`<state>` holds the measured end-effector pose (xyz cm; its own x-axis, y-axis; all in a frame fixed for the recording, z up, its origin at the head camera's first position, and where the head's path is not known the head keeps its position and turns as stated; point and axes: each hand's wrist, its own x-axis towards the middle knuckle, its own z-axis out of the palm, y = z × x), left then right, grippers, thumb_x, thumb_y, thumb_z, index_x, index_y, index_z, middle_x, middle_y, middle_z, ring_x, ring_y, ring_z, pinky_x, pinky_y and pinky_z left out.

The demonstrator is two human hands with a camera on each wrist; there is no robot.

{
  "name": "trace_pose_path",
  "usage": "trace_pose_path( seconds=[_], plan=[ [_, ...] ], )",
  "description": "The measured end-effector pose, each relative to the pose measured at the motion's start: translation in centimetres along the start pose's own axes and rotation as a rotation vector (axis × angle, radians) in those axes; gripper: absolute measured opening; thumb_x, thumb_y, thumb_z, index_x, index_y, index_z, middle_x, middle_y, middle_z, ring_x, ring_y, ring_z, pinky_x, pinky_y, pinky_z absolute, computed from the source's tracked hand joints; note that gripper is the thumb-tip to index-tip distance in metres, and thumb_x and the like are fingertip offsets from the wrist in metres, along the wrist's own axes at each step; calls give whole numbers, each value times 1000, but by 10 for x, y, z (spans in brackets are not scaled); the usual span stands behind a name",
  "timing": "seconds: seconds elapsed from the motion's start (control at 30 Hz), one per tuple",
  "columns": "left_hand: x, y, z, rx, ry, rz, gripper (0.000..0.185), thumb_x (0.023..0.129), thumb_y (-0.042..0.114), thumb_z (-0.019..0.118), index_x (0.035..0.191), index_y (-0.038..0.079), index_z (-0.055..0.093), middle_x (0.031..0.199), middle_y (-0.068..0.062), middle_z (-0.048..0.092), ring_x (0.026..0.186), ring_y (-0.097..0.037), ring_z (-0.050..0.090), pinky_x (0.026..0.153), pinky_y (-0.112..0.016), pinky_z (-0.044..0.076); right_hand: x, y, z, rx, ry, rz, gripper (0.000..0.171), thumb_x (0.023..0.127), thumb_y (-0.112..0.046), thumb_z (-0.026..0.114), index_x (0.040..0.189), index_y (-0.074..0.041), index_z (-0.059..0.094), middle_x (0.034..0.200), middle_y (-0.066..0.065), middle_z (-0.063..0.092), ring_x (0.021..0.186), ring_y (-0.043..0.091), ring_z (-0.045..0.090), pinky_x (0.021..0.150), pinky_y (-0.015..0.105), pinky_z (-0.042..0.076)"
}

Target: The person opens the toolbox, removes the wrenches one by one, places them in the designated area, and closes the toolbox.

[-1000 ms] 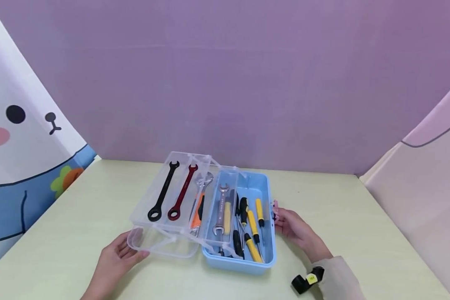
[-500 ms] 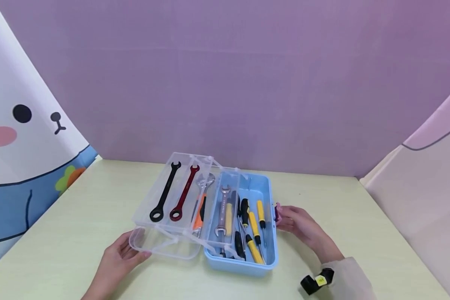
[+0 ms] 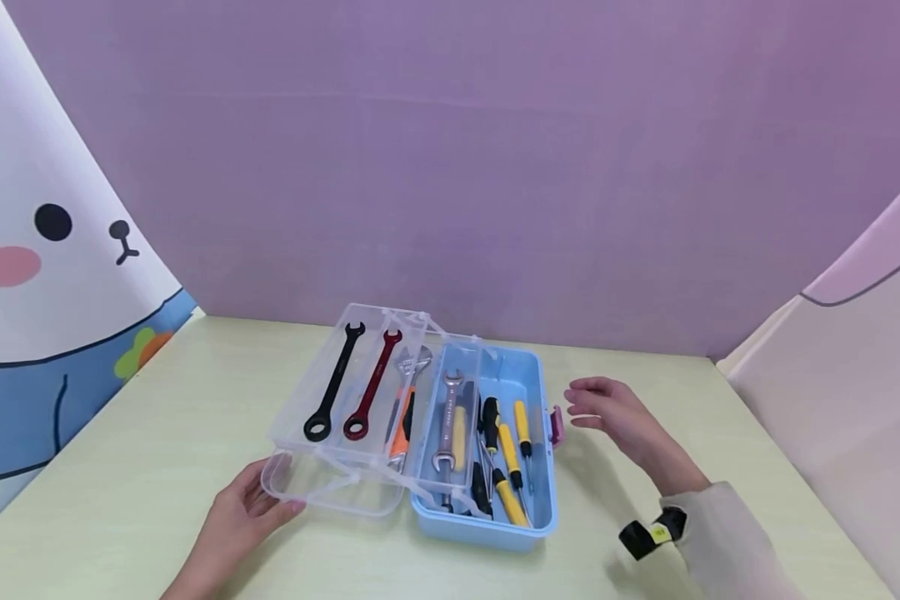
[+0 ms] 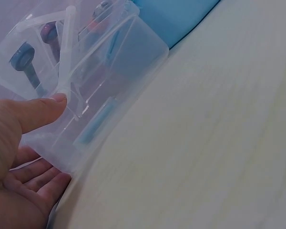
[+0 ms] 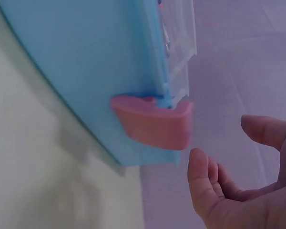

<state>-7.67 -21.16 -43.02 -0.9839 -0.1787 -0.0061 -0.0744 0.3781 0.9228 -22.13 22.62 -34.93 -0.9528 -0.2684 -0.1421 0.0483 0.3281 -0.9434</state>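
Note:
A light blue toolbox (image 3: 487, 537) stands open on the table, its clear lid (image 3: 330, 497) and clear trays folded out to the left. My left hand (image 3: 232, 521) holds the lid's near left corner, thumb on one side and fingers on the other. To the right of the box, my right hand (image 3: 618, 417) is in the air, fingers spread and holding nothing. Beside it, apart from the fingers, the pink latch (image 5: 155, 125) hangs swung out from the box wall. The trays carry a black wrench (image 3: 335, 379), a red wrench (image 3: 375, 385) and a silver wrench (image 3: 447, 421).
Orange-handled adjustable wrenches (image 3: 402, 425) lie under the clear plastic. Several yellow and black screwdrivers (image 3: 508, 450) lie in the blue box. The pale table (image 3: 645, 375) meets a purple backdrop (image 3: 457, 167) behind, with printed cloth at both sides.
My right hand has let go of the pink latch and moved up and right; the latch stays swung out. My left hand keeps its place at the lid corner.

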Motion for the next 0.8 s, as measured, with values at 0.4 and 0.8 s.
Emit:
trace_pose_path(
  seconds=[0.4, 0.8],
  plan=[
    [-1, 0, 1, 38, 14, -17, 59, 80, 5, 75, 129, -9, 44, 135, -35, 46, 118, -31, 55, 88, -25, 56, 20, -48, 24, -165, -81, -41, 43, 95, -20, 58, 124, 10, 46, 116, 25, 58, 88, 21, 67, 85, 40, 59],
    [-2, 0, 1, 15, 36, 19, 52, 78, 2, 76, 121, -11, 48, 129, -35, 51, 110, -20, 59, 82, -10, 52, 33, -73, 58, -183, -197, -57, 32, 94, -16, 58, 115, 8, 51, 109, 21, 62, 83, 18, 68, 85, 39, 59]
  ],
)
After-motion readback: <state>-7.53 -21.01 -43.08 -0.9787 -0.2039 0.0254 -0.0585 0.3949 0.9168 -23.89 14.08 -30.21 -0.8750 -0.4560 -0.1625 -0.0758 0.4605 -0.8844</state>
